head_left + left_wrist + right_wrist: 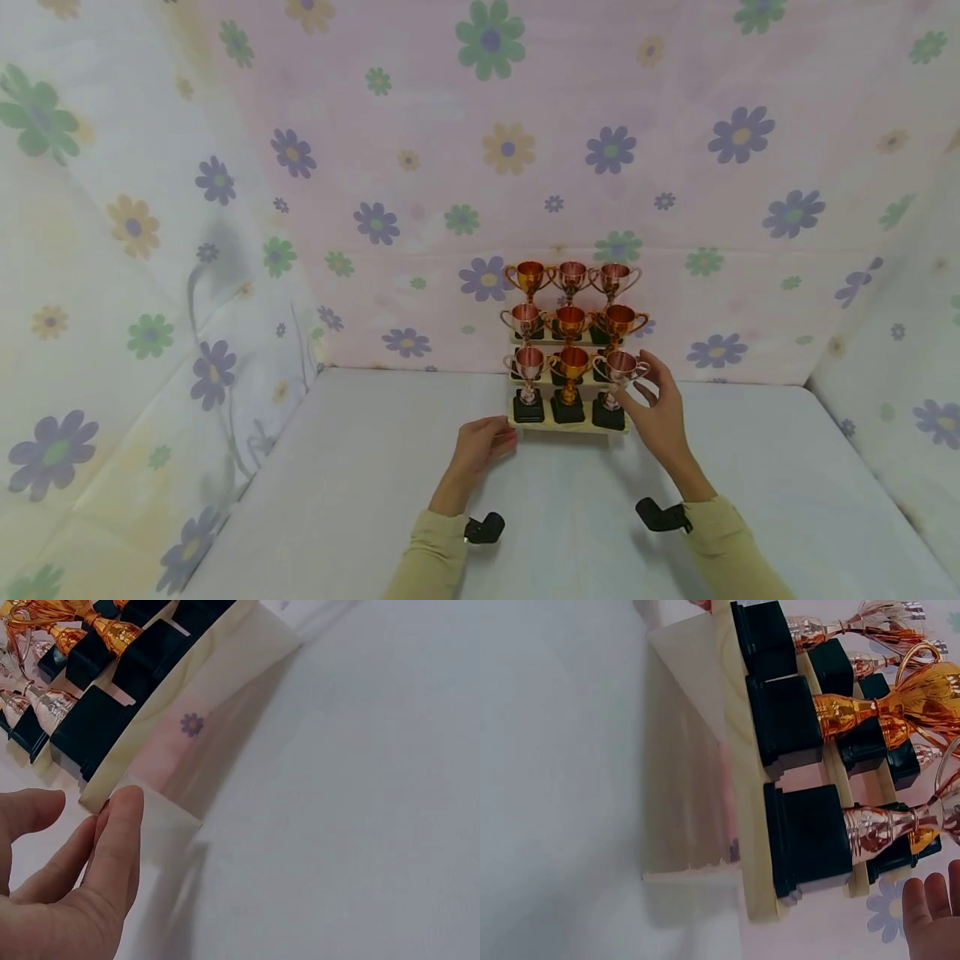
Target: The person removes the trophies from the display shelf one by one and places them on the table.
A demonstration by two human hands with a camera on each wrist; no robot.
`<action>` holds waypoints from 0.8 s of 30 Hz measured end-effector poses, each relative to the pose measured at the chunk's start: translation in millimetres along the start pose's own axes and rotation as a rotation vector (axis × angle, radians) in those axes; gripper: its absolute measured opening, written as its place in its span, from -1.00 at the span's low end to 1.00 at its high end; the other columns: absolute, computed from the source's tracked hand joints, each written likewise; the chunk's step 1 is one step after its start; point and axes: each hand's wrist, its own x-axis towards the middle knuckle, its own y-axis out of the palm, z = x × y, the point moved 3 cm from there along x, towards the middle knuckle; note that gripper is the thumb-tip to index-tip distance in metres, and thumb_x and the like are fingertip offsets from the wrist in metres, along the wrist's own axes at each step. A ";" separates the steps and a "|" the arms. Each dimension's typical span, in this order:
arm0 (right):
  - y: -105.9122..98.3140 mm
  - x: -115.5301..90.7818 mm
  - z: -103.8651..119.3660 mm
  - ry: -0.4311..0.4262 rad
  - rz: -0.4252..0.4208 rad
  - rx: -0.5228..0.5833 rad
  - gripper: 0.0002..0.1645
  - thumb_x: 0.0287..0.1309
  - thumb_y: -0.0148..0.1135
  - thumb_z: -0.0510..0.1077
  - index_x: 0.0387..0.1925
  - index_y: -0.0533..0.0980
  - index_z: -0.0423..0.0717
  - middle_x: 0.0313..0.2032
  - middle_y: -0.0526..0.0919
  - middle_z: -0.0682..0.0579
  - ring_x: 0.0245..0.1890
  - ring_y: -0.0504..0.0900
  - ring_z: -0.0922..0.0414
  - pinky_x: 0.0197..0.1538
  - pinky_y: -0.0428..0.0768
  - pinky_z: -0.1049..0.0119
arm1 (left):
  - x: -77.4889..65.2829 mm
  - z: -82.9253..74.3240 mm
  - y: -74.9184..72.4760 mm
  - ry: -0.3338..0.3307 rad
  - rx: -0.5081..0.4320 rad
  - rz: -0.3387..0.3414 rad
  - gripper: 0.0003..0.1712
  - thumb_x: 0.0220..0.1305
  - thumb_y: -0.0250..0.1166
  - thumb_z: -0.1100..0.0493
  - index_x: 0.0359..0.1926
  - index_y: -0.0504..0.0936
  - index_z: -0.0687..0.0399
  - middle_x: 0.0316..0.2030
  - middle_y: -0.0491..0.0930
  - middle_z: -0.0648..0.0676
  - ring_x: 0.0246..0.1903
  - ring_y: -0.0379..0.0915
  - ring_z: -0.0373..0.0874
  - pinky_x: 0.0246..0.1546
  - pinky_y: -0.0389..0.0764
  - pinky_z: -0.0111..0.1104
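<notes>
A small pale wooden tiered stand (558, 427) carries three rows of trophy cups with black bases. In the front row, a rose-gold trophy (528, 367) is at left, a gold trophy (573, 367) in the middle and another rose-gold trophy (874, 829) at right. My left hand (480, 446) touches the stand's front left corner with its fingertips, its thumb held apart in the left wrist view. Beside the front right trophy is my right hand (660, 412), fingers spread near the cup and handle. In the right wrist view its fingers (930, 911) look straight; the thumb is out of sight there.
The stand rests on a white-covered table (375, 483). Behind it hangs a pink flowered cloth (420, 167), and flowered cloth (112, 292) also encloses the left and right sides. Black wrist devices (487, 528) project inward from both sleeves.
</notes>
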 end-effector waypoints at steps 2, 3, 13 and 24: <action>2.7 5.1 -10.0 -0.011 -0.013 0.011 -0.16 0.20 0.36 -0.42 0.45 0.21 -0.34 0.19 0.43 -0.29 0.08 0.40 0.28 0.19 0.46 0.70 | 0.6 3.1 1.7 0.009 -0.026 -0.024 -0.58 0.50 0.15 0.28 0.19 0.49 0.59 -0.15 0.68 0.22 -0.22 0.67 -0.17 -0.02 0.75 -0.30; 3.8 7.3 -14.4 -0.018 -0.021 0.023 -0.17 0.20 0.37 -0.41 0.45 0.23 -0.33 0.17 0.45 -0.26 0.04 0.41 0.32 0.16 0.47 0.71 | 0.7 4.1 2.7 0.013 -0.041 -0.032 -0.58 0.49 0.16 0.30 0.19 0.48 0.59 -0.16 0.68 0.22 -0.22 0.67 -0.17 -0.02 0.75 -0.31; 9.8 14.8 -19.5 -0.018 -0.061 0.114 -0.35 0.16 0.42 -0.39 0.28 0.43 -0.32 -0.11 0.52 0.01 -0.17 0.53 0.30 -0.05 0.59 0.69 | 5.8 15.3 6.2 0.037 -0.155 -0.100 -0.59 0.41 0.24 0.34 0.16 0.52 0.60 -0.21 0.68 0.16 -0.23 0.68 -0.17 0.00 0.74 -0.30; 6.6 4.9 12.0 -0.087 -0.040 0.056 -0.43 0.11 0.42 -0.45 0.17 0.49 -0.43 -0.10 0.59 -0.16 -0.24 0.56 0.26 -0.16 0.64 0.63 | 10.7 18.7 10.4 0.026 -0.241 -0.170 -0.58 0.42 0.24 0.32 0.19 0.52 0.55 -0.10 0.65 0.22 -0.22 0.64 -0.19 0.00 0.73 -0.34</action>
